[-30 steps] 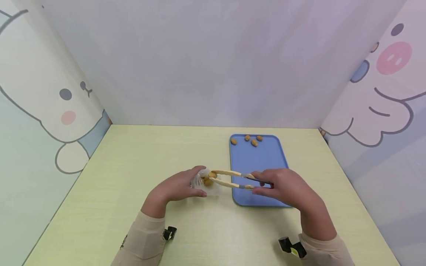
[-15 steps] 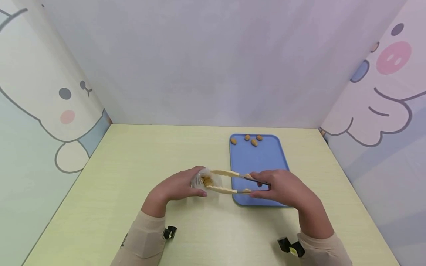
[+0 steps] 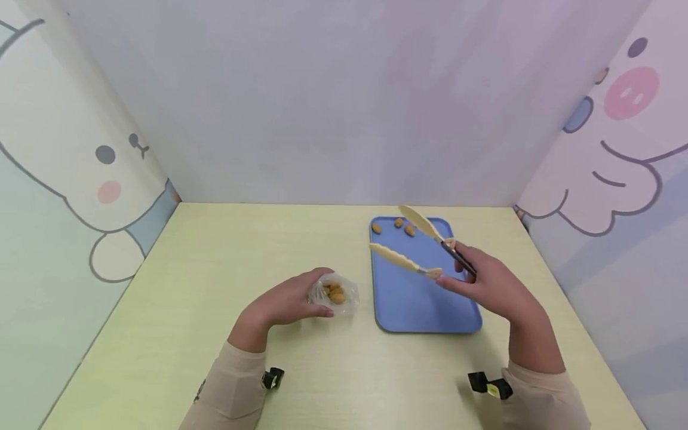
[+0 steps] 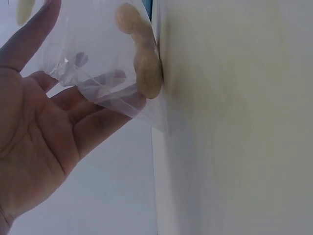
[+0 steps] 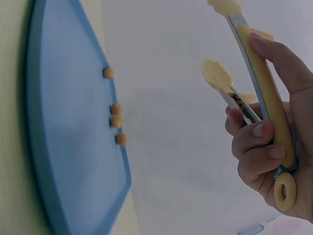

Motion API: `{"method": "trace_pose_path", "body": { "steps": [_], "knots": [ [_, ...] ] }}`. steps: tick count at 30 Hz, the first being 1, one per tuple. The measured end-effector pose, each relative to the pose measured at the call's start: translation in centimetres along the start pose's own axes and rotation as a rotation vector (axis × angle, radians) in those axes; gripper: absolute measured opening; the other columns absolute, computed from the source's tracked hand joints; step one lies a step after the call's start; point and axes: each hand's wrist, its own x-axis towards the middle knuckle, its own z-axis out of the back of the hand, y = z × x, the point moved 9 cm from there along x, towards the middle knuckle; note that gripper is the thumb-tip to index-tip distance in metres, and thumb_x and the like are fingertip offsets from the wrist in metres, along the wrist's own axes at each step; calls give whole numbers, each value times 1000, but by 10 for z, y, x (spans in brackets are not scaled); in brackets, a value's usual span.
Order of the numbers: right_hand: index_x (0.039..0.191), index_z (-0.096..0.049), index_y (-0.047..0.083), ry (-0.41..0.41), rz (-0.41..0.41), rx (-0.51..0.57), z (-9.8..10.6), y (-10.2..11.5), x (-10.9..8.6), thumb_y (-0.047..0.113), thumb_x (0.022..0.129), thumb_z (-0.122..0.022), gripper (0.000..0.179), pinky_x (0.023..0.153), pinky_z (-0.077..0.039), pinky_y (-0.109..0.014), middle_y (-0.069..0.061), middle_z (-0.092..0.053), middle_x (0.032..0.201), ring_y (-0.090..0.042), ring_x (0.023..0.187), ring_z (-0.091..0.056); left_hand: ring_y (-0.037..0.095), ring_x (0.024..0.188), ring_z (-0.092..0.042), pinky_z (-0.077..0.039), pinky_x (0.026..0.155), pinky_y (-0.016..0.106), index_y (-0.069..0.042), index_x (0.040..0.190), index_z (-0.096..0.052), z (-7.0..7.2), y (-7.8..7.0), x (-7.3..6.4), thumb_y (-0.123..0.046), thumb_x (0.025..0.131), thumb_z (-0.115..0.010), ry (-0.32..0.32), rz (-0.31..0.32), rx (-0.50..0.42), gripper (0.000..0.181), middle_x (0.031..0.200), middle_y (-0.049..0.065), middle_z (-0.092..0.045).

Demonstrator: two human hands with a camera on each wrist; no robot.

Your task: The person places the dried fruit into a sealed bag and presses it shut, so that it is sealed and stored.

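Note:
My left hand (image 3: 287, 301) holds a clear plastic bag (image 3: 349, 291), its thumb and fingers curved about the side. Peanuts (image 3: 337, 297) lie inside the bag; the left wrist view shows a peanut (image 4: 146, 66) through the film, close to the table. In my right hand (image 3: 494, 283) is a pair of tongs (image 3: 396, 257) with cream scalloped tips, gripped by its handles. The tips are spread apart above the blue tray (image 3: 414, 313), with nothing between them. Along the tray's far edge lie several more peanuts (image 3: 410, 230); the right wrist view shows these peanuts (image 5: 116, 121) too.
The pale wooden table (image 3: 258, 239) carries the tray right of the bag. A grey-white wall (image 3: 333, 119) rises behind, and panels with cartoon animals (image 3: 631, 95) stand on both sides. Black wrist camera mounts (image 3: 489, 385) stick out beside the sleeves.
The tongs were at the bag's mouth, first closed on a peanut, then spread apart there. My right hand has swung them right and away, over the tray. My left hand stays put.

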Motion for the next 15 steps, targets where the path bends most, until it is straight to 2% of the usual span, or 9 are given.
{"method": "trace_pose_path", "body": {
  "steps": [3, 6, 11, 15],
  "knots": [
    [106, -48, 13, -1, -44, -44, 4, -16, 1, 58, 84, -69, 54, 56, -37, -30, -5, -47, 87, -16, 64, -42, 12, 117, -51, -41, 104, 43, -30, 149, -35, 0, 1, 0, -55, 80, -75, -4, -13, 3, 84, 134, -2, -54],
    [107, -47, 15, 8, -55, -86, 5, -26, 3, 61, 81, -71, 58, 57, -36, -31, -7, -46, 89, -19, 67, -41, 12, 120, -50, -40, 106, 44, -33, 149, -34, 1, 2, 0, -55, 80, -75, -8, -26, -5, 83, 137, -4, -53],
    [99, -45, 17, 5, -93, -150, 8, -43, 8, 65, 78, -71, 58, 54, -33, -32, -7, -46, 86, -19, 64, -40, 14, 123, -49, -39, 107, 44, -38, 148, -36, 1, 3, -2, -53, 81, -75, -18, -48, -41, 79, 141, -7, -49],
    [100, -46, 14, -2, -155, -199, 11, -57, 12, 72, 76, -67, 65, 54, -34, -33, -5, -50, 84, -18, 63, -44, 15, 119, -50, -41, 105, 45, -39, 146, -37, 2, 4, -3, -54, 81, -75, -33, -59, -70, 77, 140, -4, -51]
  ]
}}
